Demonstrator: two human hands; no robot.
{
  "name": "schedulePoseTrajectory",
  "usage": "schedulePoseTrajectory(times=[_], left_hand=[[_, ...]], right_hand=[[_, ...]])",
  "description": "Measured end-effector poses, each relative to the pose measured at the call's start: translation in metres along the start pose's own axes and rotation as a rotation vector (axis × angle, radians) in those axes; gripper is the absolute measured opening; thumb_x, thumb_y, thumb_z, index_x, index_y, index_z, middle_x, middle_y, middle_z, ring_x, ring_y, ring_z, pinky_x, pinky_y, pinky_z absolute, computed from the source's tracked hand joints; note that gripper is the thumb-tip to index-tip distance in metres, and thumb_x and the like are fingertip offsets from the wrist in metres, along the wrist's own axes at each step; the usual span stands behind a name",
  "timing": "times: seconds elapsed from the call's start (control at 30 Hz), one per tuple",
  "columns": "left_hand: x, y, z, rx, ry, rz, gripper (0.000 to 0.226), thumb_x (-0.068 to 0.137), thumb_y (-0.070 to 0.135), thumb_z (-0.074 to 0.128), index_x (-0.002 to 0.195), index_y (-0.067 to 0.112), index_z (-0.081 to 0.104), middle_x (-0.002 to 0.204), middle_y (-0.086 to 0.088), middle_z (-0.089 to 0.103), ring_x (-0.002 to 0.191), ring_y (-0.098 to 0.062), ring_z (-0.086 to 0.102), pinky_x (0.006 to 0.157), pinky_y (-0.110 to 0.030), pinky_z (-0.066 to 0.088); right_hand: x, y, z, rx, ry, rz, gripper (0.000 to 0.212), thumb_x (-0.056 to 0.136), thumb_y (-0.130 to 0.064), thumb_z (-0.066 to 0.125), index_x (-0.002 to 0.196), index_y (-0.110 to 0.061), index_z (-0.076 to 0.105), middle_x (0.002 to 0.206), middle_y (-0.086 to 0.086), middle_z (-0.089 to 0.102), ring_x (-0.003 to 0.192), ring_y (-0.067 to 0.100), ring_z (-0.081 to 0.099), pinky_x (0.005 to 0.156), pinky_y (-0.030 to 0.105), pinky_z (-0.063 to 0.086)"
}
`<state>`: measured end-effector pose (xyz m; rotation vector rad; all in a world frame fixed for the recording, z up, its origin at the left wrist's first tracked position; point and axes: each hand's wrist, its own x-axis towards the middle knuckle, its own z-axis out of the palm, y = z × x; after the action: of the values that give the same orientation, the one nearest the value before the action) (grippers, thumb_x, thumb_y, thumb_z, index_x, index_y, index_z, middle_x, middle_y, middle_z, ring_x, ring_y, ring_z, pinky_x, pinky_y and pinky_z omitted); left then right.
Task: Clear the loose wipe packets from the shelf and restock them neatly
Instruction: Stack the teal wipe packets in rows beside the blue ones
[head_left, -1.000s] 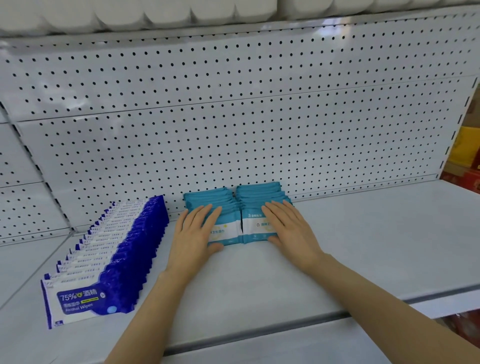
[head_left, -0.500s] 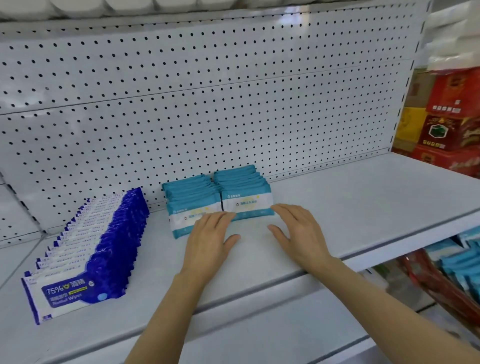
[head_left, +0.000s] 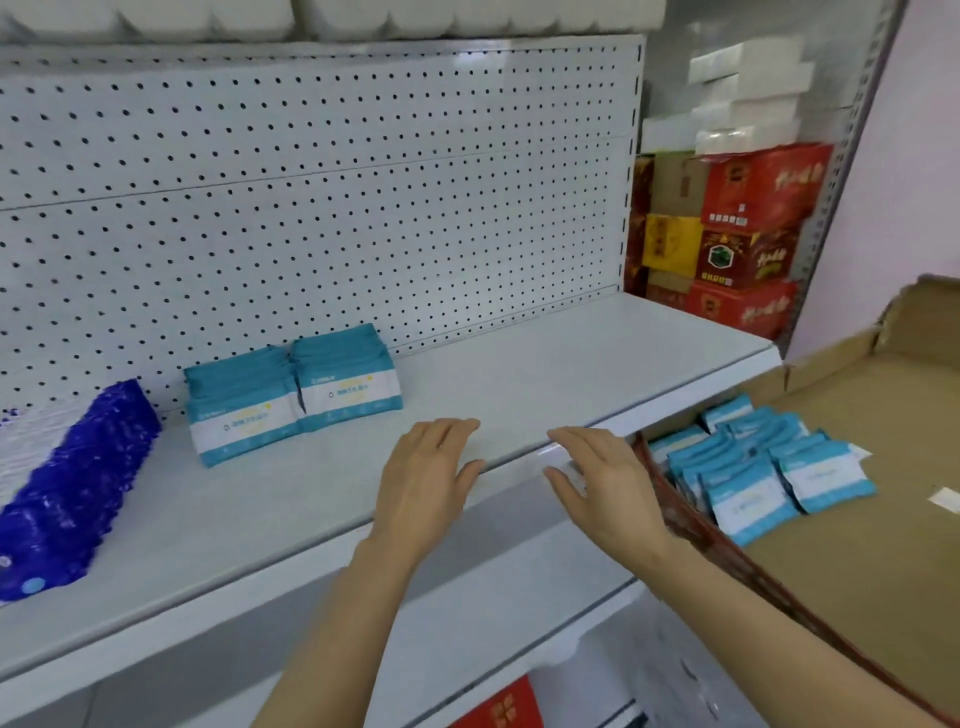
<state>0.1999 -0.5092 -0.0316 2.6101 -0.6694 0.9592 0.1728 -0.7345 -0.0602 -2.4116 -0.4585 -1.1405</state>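
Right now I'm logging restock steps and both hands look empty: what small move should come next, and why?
Probably reach the right hand down and right to the loose teal wipe packets lying in the cardboard box. Both it and the left hand are open and hold nothing, while two rows of teal wipe packets already stand against the pegboard, with bare shelf to their right.

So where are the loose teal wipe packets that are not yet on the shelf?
In the head view they lie low on the right: loose teal packets in the cardboard box, below the shelf edge, beside the right hand.
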Motion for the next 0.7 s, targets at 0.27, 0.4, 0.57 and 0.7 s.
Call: schedulePoseTrajectory(times=[0.27,0.4,0.57,0.7], left_hand=[[-0.005,0.151,0.054,-0.152,-0.139,0.059,0.043,0.084,0.029,0.074,0.124,0.018,0.063,0.115,0.001,0.065,0.101,-0.023,0.059,0.087,-0.034,0.048],[-0.007,0.208,0.075,-0.194,-0.238,0.048,0.038,0.086,0.031,0.071,0.122,0.022,0.063,0.111,0.002,0.064,0.099,-0.023,0.058,0.077,-0.031,0.045],[0.0,0.244,0.109,-0.166,-0.37,0.081,0.04,0.09,0.035,0.066,0.127,0.021,0.06,0.117,-0.001,0.063,0.107,-0.022,0.057,0.086,-0.032,0.044],[0.019,0.26,0.134,-0.133,-0.452,0.097,0.047,0.094,0.038,0.059,0.138,0.023,0.05,0.128,0.001,0.057,0.113,-0.02,0.051,0.092,-0.032,0.044]], right_hand=[[-0.087,0.084,-0.112,-0.089,-0.078,0.111,0.033,0.081,-0.018,0.074,0.112,-0.007,0.068,0.106,0.007,0.069,0.097,0.025,0.062,0.087,0.034,0.05],[-0.11,0.117,-0.159,-0.173,-0.118,0.164,0.033,0.08,-0.021,0.065,0.109,-0.006,0.07,0.103,0.007,0.07,0.095,0.027,0.063,0.084,0.032,0.048],[-0.126,0.164,-0.18,-0.229,-0.162,0.203,0.041,0.07,-0.01,0.084,0.108,-0.003,0.07,0.102,0.01,0.071,0.091,0.03,0.067,0.078,0.037,0.055],[-0.128,0.201,-0.181,-0.27,-0.186,0.246,0.041,0.072,-0.012,0.082,0.11,-0.004,0.069,0.104,0.009,0.071,0.094,0.03,0.067,0.08,0.036,0.055]])
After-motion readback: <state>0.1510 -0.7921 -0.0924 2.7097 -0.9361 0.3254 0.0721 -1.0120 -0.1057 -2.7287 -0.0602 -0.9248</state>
